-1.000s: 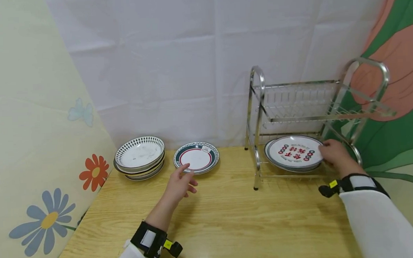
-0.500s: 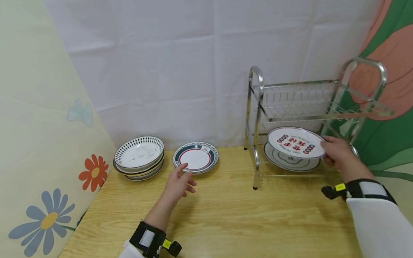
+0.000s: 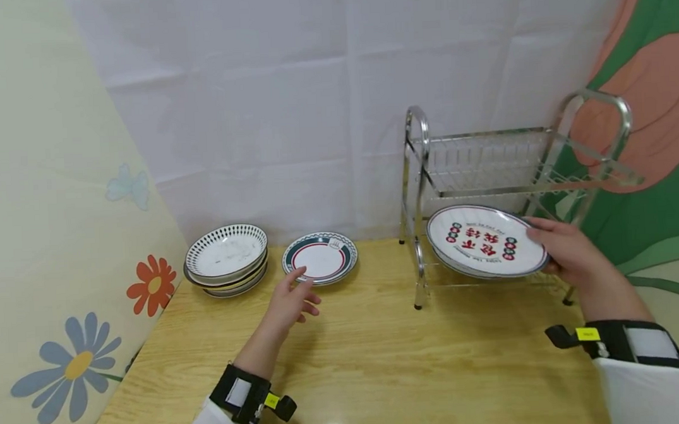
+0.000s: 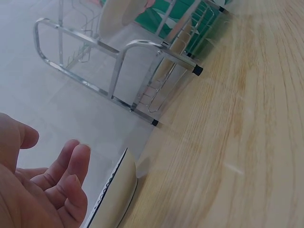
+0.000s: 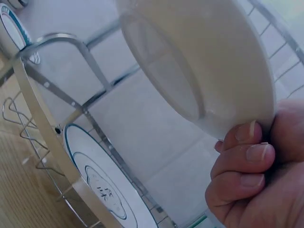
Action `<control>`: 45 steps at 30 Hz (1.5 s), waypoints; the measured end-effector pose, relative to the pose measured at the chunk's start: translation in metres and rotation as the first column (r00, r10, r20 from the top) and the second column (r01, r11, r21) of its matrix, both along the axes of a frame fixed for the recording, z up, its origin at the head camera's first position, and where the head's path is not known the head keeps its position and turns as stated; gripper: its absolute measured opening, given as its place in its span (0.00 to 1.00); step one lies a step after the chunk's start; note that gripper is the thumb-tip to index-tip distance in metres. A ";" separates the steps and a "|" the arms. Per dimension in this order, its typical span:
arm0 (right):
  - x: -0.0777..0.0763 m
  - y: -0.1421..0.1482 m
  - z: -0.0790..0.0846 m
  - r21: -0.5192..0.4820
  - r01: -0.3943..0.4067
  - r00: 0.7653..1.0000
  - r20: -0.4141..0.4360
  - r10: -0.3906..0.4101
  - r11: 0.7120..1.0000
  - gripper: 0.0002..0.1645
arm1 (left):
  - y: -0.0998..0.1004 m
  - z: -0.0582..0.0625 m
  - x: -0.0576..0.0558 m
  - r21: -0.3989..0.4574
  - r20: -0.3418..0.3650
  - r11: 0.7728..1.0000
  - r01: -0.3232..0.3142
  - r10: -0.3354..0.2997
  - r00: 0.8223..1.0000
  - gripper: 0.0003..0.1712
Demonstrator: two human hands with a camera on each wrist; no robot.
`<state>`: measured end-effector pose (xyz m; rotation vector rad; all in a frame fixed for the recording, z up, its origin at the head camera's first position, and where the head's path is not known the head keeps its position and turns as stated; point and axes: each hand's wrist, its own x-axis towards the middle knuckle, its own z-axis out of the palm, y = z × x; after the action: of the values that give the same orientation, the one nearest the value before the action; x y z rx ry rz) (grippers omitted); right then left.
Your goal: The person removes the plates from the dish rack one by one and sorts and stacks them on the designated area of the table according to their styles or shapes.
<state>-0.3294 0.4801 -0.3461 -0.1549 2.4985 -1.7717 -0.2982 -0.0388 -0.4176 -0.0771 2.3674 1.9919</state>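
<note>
My right hand (image 3: 565,249) pinches the right rim of a white plate with red lettering (image 3: 480,240). That plate is tilted, in front of the rack's lower shelf. In the right wrist view the plate's pale underside (image 5: 204,57) shows, fingers curled under its edge. Below it, a second white plate (image 5: 107,183) with a dark rim lies on the lower shelf; the head view mostly hides it. My left hand (image 3: 290,302) hovers with loosely bent fingers, holding nothing, just in front of a plate with a green and red border (image 3: 319,260) on the table.
A two-tier metal dish rack (image 3: 422,233) stands at the back right of the wooden table (image 3: 380,362). Left of the green-bordered plate is a stack of several bowls or deep plates (image 3: 228,261). A white cloth (image 3: 267,126) hangs behind.
The right hand has lifted the red-lettered plate off the one beneath and drawn it forward, tilting it toward the camera. The left hand stays nearly in place.
</note>
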 end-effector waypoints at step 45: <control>0.014 -0.243 0.005 -0.361 -0.190 0.971 0.070 0.230 0.913 0.35 | -0.004 0.058 0.036 0.385 -0.086 0.909 0.158 -0.136 0.987 0.31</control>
<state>-0.3157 0.2374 -0.3413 -0.3229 1.9823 -2.0513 -0.2620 -0.0433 -0.3594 0.1713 1.8871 2.3683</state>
